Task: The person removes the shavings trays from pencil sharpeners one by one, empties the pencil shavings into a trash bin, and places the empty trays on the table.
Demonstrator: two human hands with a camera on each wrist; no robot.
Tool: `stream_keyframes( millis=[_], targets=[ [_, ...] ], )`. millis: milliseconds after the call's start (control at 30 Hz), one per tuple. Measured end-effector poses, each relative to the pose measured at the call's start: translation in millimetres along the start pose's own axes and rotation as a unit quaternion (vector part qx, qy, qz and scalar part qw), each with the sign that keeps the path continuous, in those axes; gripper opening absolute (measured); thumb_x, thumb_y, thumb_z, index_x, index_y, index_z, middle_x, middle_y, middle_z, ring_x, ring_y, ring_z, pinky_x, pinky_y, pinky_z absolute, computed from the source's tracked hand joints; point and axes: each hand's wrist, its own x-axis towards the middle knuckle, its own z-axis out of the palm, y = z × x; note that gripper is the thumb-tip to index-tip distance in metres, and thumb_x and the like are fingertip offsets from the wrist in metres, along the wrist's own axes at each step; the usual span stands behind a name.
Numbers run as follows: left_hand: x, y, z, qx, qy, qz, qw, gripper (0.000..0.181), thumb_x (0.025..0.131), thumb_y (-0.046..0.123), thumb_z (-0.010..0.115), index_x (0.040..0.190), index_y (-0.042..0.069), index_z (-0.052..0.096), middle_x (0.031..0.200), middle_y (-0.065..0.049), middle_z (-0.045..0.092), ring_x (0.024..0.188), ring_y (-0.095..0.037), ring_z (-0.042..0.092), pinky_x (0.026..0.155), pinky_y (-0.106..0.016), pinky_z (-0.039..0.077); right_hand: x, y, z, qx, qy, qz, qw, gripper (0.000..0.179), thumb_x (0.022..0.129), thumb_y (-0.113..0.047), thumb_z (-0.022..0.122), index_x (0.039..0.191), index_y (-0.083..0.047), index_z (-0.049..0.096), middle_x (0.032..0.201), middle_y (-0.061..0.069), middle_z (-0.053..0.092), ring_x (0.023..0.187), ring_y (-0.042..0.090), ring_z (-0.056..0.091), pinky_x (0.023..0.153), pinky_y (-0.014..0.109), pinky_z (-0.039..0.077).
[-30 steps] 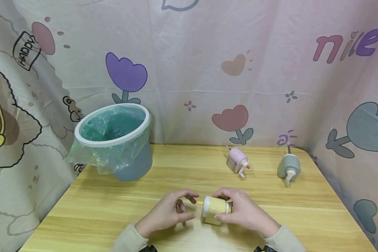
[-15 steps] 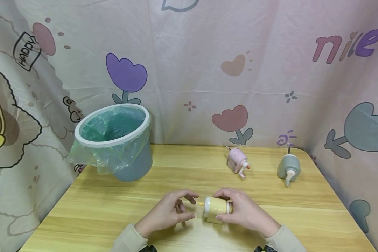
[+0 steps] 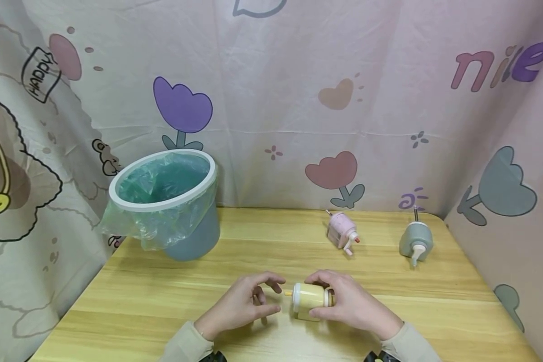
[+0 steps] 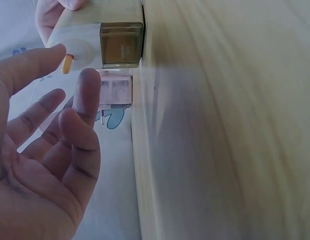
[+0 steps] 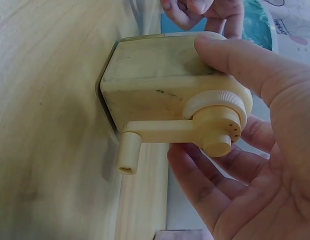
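A pale yellow crank pencil sharpener point(image 3: 308, 303) rests on the table in front of the person. The right hand point(image 3: 350, 304) grips it from the crank side, thumb on the near face and fingers on the far side. Its crank handle point(image 5: 159, 131) shows in the right wrist view, untouched by the fingers. From the opposite face sticks a short orange-yellow stub point(image 4: 67, 64), like a pencil end. Close to that stub is the left hand point(image 3: 240, 304), its fingers loosely bent with nothing between them. In the left wrist view, a see-through drawer point(image 4: 122, 46) forms the sharpener's lower part.
Farther back on the wooden table point(image 3: 262, 236) lies a pink crank sharpener point(image 3: 341, 231). To its right stands a grey one point(image 3: 416, 239), with a dark rod sticking out at the back. A bin point(image 3: 194, 236) lined with a green bag is at the back left. Printed cloth hangs behind.
The yellow sharpener shifted very slightly right within the right hand's grip early on, its stub a little farther from the left fingers. Both hands hold nearly the same pose.
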Motion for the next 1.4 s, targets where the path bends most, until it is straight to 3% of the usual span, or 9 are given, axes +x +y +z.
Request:
stream_keyframes(
  millis=[167, 367, 467, 567, 767, 933, 1067, 1167, 1400],
  targets=[
    [-0.2, 0.1, -1.7, 0.002, 0.004, 0.001, 1.0000, 0.048, 0.095, 0.017, 0.083, 0.139, 0.009, 0.066, 0.120, -0.016, 0.075, 0.070, -0.001, 0.065, 0.066, -0.022, 0.059, 1.2, -1, -4, 0.003, -0.013, 0.011, 0.9999, 0.056, 0.089, -0.046, 0.087, 0.131, -0.014, 0.069, 0.119, -0.005, 0.074, 0.105, 0.006, 0.067, 0.091, 0.029, 0.061],
    [3.1, 1.4, -6.5, 0.024, 0.013, 0.008, 0.9996, 0.045, 0.097, 0.018, 0.082, 0.138, 0.010, 0.067, 0.120, -0.015, 0.076, 0.070, -0.001, 0.065, 0.066, -0.022, 0.059, 6.5, 1, -14, 0.019, -0.010, 0.036, 0.9991, 0.055, 0.100, -0.050, 0.074, 0.133, -0.006, 0.067, 0.125, 0.009, 0.074, 0.113, 0.025, 0.070, 0.099, 0.041, 0.062],
    [5.8, 3.1, -8.9, 0.032, 0.018, -0.003, 0.9993, 0.043, 0.097, 0.020, 0.081, 0.138, 0.016, 0.068, 0.121, -0.012, 0.076, 0.071, -0.002, 0.066, 0.065, -0.022, 0.058, 11.1, 7, -20, 0.007, 0.014, 0.040, 0.9991, 0.050, 0.102, -0.046, 0.072, 0.130, -0.005, 0.069, 0.123, 0.013, 0.074, 0.110, 0.028, 0.071, 0.098, 0.044, 0.062],
    [9.7, 4.5, -10.9, 0.041, 0.022, -0.012, 0.9988, 0.042, 0.098, 0.021, 0.081, 0.138, 0.021, 0.068, 0.122, -0.010, 0.076, 0.072, -0.004, 0.066, 0.063, -0.023, 0.058, 15.2, 17, -27, -0.017, 0.043, 0.052, 0.9976, 0.043, 0.101, -0.042, 0.073, 0.127, -0.007, 0.070, 0.119, 0.012, 0.075, 0.106, 0.022, 0.071, 0.095, 0.045, 0.063],
    [17.3, 5.6, -14.8, 0.051, 0.024, -0.019, 0.9982, 0.041, 0.099, 0.019, 0.079, 0.139, 0.021, 0.067, 0.123, -0.012, 0.076, 0.071, -0.006, 0.065, 0.063, -0.023, 0.057, 24.9, 34, -45, -0.032, 0.105, 0.071, 0.9914, 0.030, 0.101, -0.029, 0.076, 0.120, -0.007, 0.072, 0.108, 0.004, 0.076, 0.098, 0.013, 0.069, 0.089, 0.040, 0.064],
    [26.3, 3.9, -17.5, 0.049, 0.027, -0.014, 0.9983, 0.042, 0.100, 0.017, 0.078, 0.140, 0.017, 0.066, 0.124, -0.015, 0.074, 0.069, -0.008, 0.066, 0.061, -0.024, 0.058, 33.9, 47, -58, -0.049, 0.162, 0.075, 0.9827, 0.022, 0.100, -0.018, 0.077, 0.115, -0.003, 0.071, 0.106, 0.008, 0.076, 0.097, 0.020, 0.071, 0.088, 0.043, 0.065],
    [36.7, 3.9, -19.8, 0.049, 0.031, -0.015, 0.9982, 0.042, 0.101, 0.017, 0.077, 0.141, 0.015, 0.065, 0.124, -0.016, 0.074, 0.068, -0.017, 0.069, 0.058, -0.025, 0.058, 40.7, 56, -66, -0.060, 0.198, 0.082, 0.9749, 0.017, 0.099, -0.014, 0.076, 0.113, -0.005, 0.070, 0.109, 0.012, 0.074, 0.097, 0.025, 0.073, 0.085, 0.045, 0.064],
    [45.2, 4.3, -21.2, 0.051, 0.032, -0.021, 0.9980, 0.042, 0.101, 0.017, 0.076, 0.142, 0.014, 0.065, 0.125, -0.017, 0.074, 0.068, -0.025, 0.071, 0.057, -0.026, 0.058, 45.1, 62, -69, -0.069, 0.215, 0.099, 0.9691, 0.021, 0.100, -0.016, 0.075, 0.118, -0.006, 0.069, 0.117, 0.015, 0.070, 0.101, 0.030, 0.070, 0.085, 0.044, 0.061],
    [64.4, 2.6, -23.5, 0.057, 0.034, -0.030, 0.9973, 0.047, 0.102, 0.019, 0.074, 0.147, 0.016, 0.060, 0.126, -0.017, 0.072, 0.072, -0.033, 0.074, 0.055, -0.027, 0.057, 56.1, 75, -69, -0.093, 0.216, 0.153, 0.9598, 0.067, 0.095, -0.026, 0.079, 0.152, -0.006, 0.050, 0.148, 0.029, 0.047, 0.130, 0.046, 0.049, 0.106, 0.069, 0.050]
  ],
)
